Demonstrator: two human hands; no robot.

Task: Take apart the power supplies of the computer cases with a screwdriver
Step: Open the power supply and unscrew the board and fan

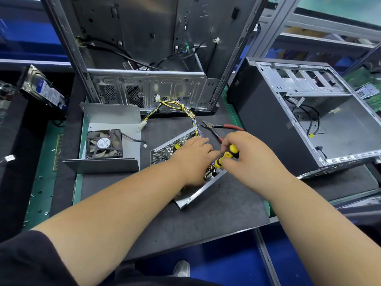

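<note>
An opened power supply [168, 149] lies on the dark mat at the middle, its metal shell tilted and its board partly hidden under my hands. My left hand [192, 159] rests flat on top of it, pressing it down. My right hand [245, 153] grips a yellow-and-black screwdriver [225, 156], whose tip points down into the supply's near right corner. A yellow and black cable bundle [177, 108] runs from the supply toward the case behind. The removed cover [111, 116] with a black fan [104, 144] in it sits to the left.
An upright open computer case [148, 58] stands behind the mat. A second case [309, 112] lies open on its side at the right. Red-handled cutters [220, 129] lie just beyond my right hand. A hard drive [44, 89] sits at the far left; loose screws dot the green bench edge.
</note>
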